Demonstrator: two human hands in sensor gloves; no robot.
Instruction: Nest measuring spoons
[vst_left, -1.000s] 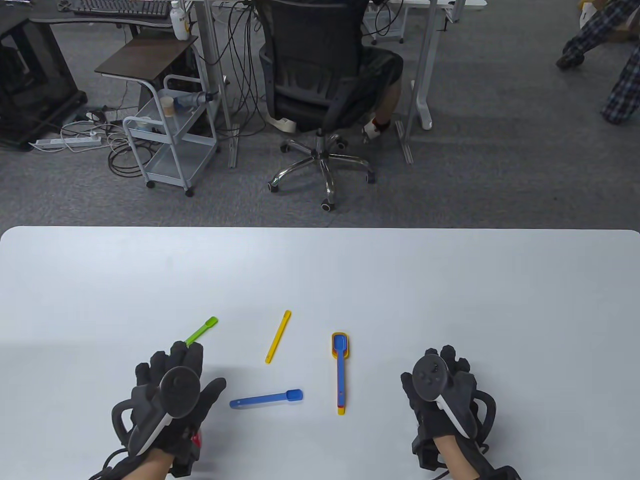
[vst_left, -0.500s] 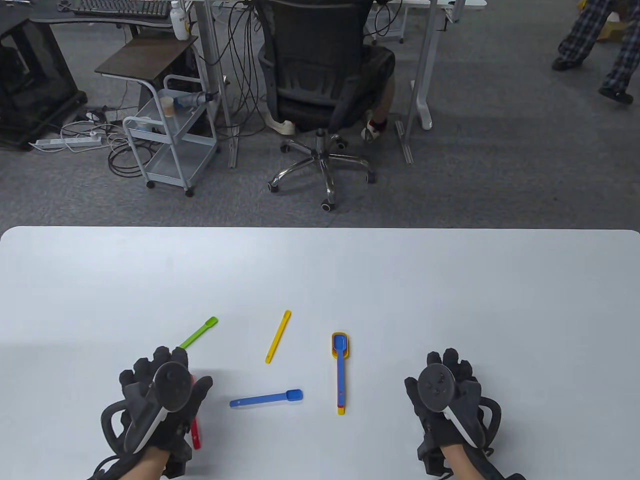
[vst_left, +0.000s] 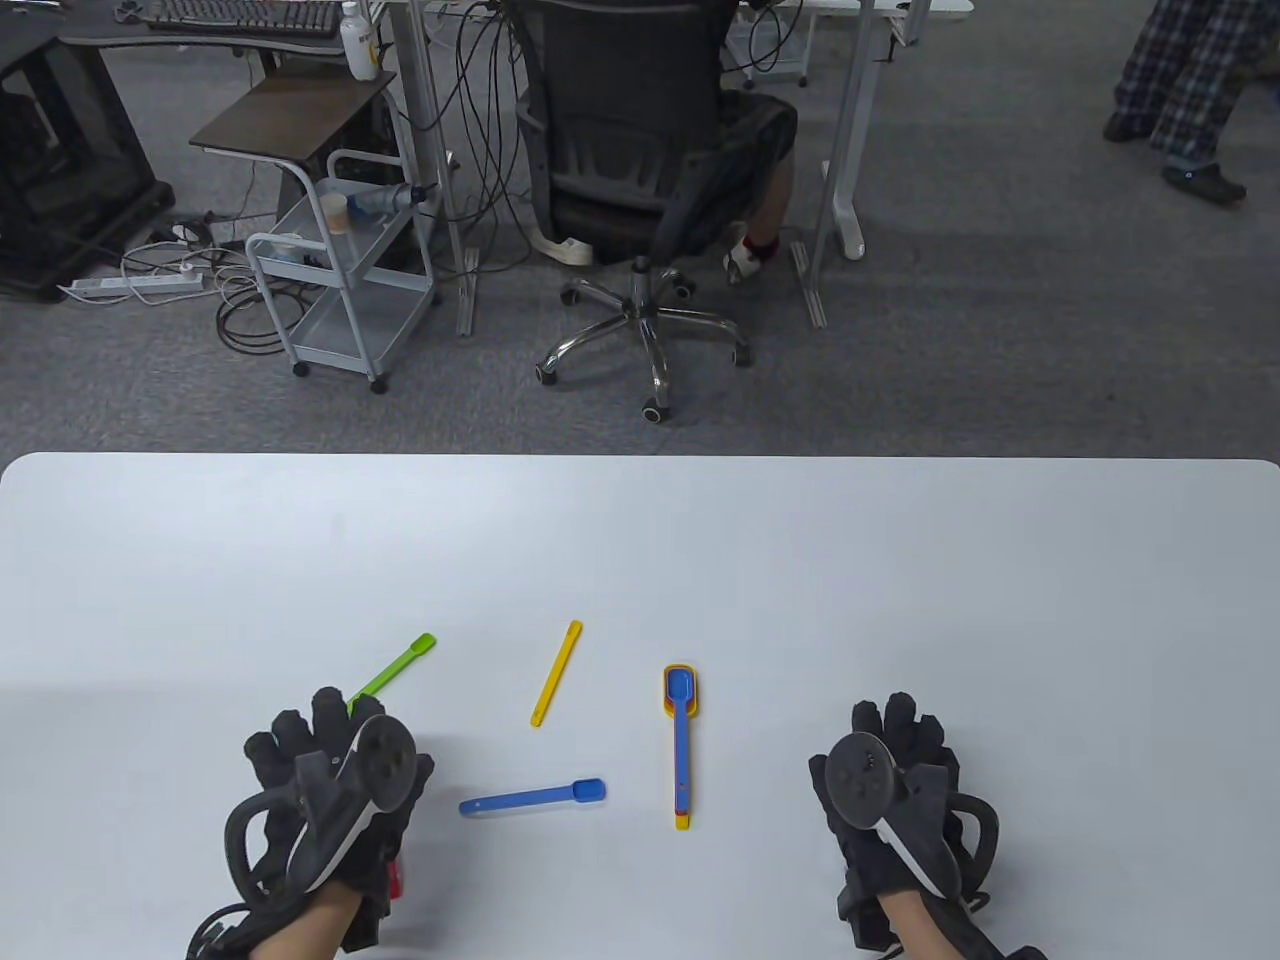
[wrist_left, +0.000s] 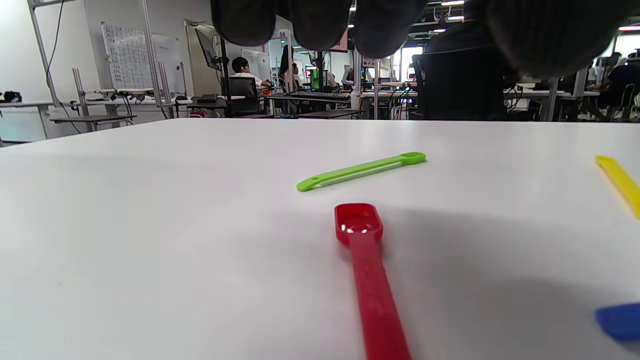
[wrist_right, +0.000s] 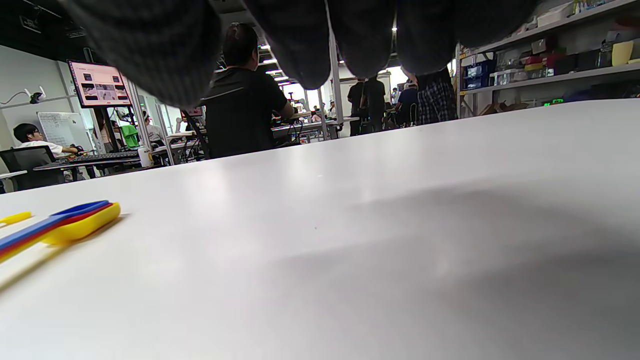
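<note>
A nested stack of spoons (vst_left: 681, 740), blue on red on yellow, lies at the table's middle; it also shows at the left of the right wrist view (wrist_right: 60, 225). A loose blue spoon (vst_left: 535, 796), a thin yellow spoon (vst_left: 556, 686) and a green spoon (vst_left: 397, 668) lie to its left. A red spoon (wrist_left: 367, 270) lies flat under my left hand (vst_left: 330, 780), which hovers over it with fingers spread and holds nothing. Only the red handle end (vst_left: 395, 880) shows in the table view. My right hand (vst_left: 890, 770) is open and empty, right of the stack.
The white table (vst_left: 900, 560) carries only the spoons. Beyond its far edge stand an office chair (vst_left: 640, 150) with a seated person, a small cart (vst_left: 340, 270) and desks.
My left hand drew back toward me off the green spoon, then shifted slightly right over the red spoon. My right hand drew back a little. The spoons have not moved.
</note>
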